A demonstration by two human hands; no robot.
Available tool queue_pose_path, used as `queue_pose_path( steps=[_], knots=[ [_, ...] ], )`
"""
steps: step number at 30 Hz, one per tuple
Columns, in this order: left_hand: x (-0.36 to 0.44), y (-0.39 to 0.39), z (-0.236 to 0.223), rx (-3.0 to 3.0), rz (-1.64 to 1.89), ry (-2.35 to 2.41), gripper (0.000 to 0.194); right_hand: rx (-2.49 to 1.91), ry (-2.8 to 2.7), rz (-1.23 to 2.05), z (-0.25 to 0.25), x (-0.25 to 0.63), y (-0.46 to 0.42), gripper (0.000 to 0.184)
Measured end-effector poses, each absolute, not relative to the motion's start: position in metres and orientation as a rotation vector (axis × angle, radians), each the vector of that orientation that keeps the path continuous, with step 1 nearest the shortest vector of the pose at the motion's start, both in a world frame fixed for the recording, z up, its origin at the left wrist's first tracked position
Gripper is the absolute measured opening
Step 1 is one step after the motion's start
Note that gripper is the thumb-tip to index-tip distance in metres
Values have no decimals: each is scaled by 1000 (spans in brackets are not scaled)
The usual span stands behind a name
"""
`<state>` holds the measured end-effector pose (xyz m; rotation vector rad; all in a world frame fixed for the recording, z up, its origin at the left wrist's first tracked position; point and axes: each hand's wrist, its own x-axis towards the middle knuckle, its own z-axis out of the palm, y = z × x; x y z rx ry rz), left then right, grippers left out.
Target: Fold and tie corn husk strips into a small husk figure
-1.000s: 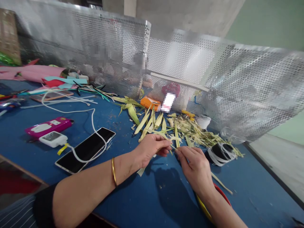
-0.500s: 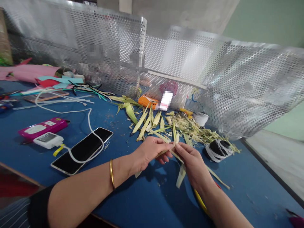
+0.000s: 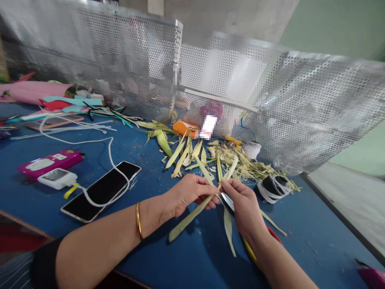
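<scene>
My left hand (image 3: 191, 192) pinches pale green corn husk strips (image 3: 192, 218) between thumb and fingertips. Close against it, my right hand (image 3: 242, 200) pinches the same crossing strips, thumb and index finger pressed together. Strip ends fan out from where the fingertips meet: one toward the lower left, one hanging down, others pointing up and away. Under my right hand and wrist is a pair of scissors (image 3: 251, 253) with yellow and red handles, partly hidden. Its metal blade shows beside my right fingers.
Loose husks (image 3: 177, 154) and a heap of shredded husk (image 3: 243, 160) lie ahead. A spool of white cord (image 3: 274, 188) stands at right. Left are a phone (image 3: 100, 190), a magenta device (image 3: 51, 163) and a white cable (image 3: 110, 154). A perforated metal screen (image 3: 222, 72) rises behind.
The husk strips have swung and spread apart at my fingertips; one now reaches further to the lower left. The scissors' blade has come into view. Both hands stay close together.
</scene>
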<state>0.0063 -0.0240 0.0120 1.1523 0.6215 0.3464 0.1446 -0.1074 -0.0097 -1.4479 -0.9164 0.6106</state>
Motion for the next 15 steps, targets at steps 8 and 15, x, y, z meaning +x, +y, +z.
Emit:
queue_pose_path(
  steps=[8, 15],
  knots=[
    [11, -21, 11, 972, 598, 638, 6, -1621, -1281, 191, -1, 140, -118, 26],
    [14, -26, 8, 1001, 668, 646, 5, -1563, -1163, 603, -21, 121, -110, 28]
  ],
)
